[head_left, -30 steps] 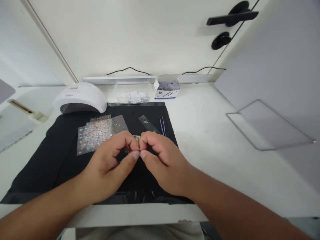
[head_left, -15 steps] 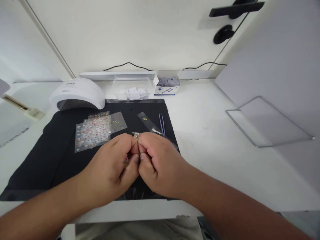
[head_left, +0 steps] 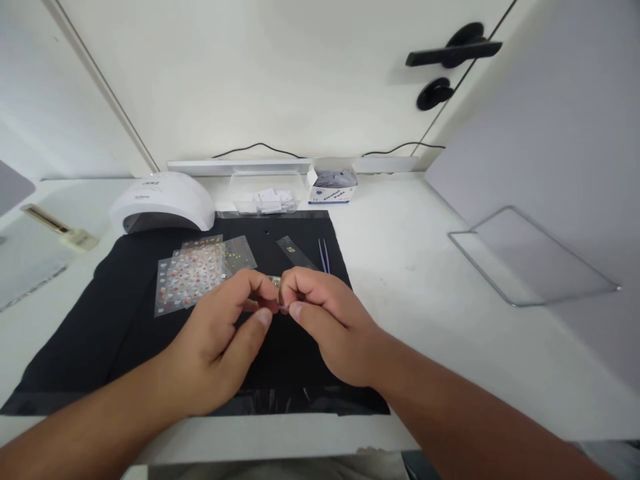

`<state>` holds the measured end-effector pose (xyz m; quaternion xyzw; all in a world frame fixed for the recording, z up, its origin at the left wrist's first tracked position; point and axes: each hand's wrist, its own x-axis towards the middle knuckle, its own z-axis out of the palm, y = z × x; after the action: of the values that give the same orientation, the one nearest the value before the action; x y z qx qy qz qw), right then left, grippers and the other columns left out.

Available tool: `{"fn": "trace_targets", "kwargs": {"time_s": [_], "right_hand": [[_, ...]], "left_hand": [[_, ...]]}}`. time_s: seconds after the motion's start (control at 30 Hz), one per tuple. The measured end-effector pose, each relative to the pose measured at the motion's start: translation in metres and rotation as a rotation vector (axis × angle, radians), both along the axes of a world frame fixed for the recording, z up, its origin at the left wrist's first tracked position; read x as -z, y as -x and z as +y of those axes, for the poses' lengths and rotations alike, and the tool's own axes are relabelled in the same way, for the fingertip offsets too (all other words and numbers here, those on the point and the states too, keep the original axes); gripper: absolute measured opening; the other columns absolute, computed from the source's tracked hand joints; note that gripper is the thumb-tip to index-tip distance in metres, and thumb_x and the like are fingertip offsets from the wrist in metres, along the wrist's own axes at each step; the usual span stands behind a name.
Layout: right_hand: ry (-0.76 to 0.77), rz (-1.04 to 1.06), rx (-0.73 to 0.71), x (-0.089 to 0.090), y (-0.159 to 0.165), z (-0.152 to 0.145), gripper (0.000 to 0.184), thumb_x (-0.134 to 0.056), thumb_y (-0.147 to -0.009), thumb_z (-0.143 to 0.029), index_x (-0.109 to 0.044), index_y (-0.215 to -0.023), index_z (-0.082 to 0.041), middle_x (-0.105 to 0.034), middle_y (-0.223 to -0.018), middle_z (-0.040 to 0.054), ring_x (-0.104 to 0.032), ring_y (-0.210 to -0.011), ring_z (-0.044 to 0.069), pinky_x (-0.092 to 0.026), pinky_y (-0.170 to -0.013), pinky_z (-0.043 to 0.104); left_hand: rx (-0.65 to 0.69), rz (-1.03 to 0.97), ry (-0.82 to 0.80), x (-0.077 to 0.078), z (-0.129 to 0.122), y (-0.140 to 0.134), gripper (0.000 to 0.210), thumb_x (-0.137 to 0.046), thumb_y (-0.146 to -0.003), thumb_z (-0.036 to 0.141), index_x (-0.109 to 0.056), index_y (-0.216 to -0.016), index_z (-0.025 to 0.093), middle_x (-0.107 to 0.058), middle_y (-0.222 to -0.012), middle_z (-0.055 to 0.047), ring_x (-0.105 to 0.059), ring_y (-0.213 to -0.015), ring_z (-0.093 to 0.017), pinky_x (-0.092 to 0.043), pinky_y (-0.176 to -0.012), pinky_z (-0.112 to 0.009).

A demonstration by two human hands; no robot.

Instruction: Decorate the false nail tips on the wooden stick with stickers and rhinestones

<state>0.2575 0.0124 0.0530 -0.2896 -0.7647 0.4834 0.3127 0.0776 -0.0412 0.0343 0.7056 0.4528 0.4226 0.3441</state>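
Observation:
My right hand (head_left: 333,320) pinches with thumb and forefinger at a small thing between the two hands. Only a bit of it shows, a small shiny piece (head_left: 276,281) above the fingertips; its kind is unclear. The fingers of my left hand (head_left: 225,333) curl against the same spot, with the thumb a little apart from the forefinger. Both hands are over the black mat (head_left: 320,360). Just beyond them lie purple tweezers (head_left: 325,257) and a dark clear-edged strip (head_left: 296,253) with a small decoration on it. Left of them, sticker sheets (head_left: 193,277) overlap.
A white domed lamp (head_left: 167,197) stands at the back left. Next to it are a clear tray (head_left: 243,190) with small white packets and an alcohol pads box (head_left: 331,193). A metal wire frame (head_left: 510,303) is at the right, and a gold-and-cream bar (head_left: 63,228) at the far left.
My left thumb has come away from the right thumb and straightened. The hands have parted slightly at the thumbs. The view has tilted up a little.

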Motion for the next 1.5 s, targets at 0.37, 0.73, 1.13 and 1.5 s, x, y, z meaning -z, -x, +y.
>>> {"fn": "trace_targets", "kwargs": {"time_s": [0.37,0.73,1.13,1.5], "right_hand": [[-0.017,0.01,0.019,0.001,0.002,-0.003,0.013,-0.04,-0.083,-0.016,-0.039,-0.071,-0.022,-0.044,-0.065,-0.0042,-0.04,-0.062,0.013,-0.034,-0.058,0.029],[0.095,0.062,0.117,0.001,0.003,-0.003,0.009,-0.05,-0.072,-0.018,-0.051,-0.08,-0.021,-0.051,-0.073,-0.0022,-0.05,-0.067,0.014,-0.042,-0.063,0.029],[-0.198,0.04,0.17,-0.001,0.003,-0.002,0.01,-0.058,-0.083,-0.014,-0.059,-0.074,-0.019,-0.061,-0.07,-0.0028,-0.056,-0.064,0.011,-0.043,-0.062,0.025],[-0.39,-0.076,0.092,0.007,0.006,-0.006,0.014,-0.046,-0.078,-0.01,-0.04,-0.074,-0.022,-0.045,-0.066,-0.0039,-0.042,-0.061,0.013,-0.036,-0.059,0.027]], "left_hand": [[0.014,-0.018,-0.057,-0.005,0.002,-0.005,0.01,-0.052,-0.096,0.016,-0.057,-0.092,0.022,-0.061,-0.085,-0.001,-0.061,-0.078,-0.015,-0.05,-0.07,-0.029],[-0.042,0.081,-0.088,-0.001,0.003,-0.003,0.011,-0.049,-0.097,0.016,-0.056,-0.093,0.022,-0.061,-0.08,0.001,-0.06,-0.072,-0.013,-0.046,-0.062,-0.024],[-0.083,0.027,0.002,-0.007,0.002,-0.003,0.015,-0.05,-0.098,0.023,-0.058,-0.087,0.021,-0.057,-0.063,0.005,-0.056,-0.05,-0.008,-0.045,-0.049,-0.019],[-0.06,0.195,-0.166,-0.006,0.006,-0.01,0.016,-0.047,-0.085,0.012,-0.046,-0.072,0.021,-0.054,-0.063,0.005,-0.052,-0.054,-0.009,-0.041,-0.051,-0.02]]}}
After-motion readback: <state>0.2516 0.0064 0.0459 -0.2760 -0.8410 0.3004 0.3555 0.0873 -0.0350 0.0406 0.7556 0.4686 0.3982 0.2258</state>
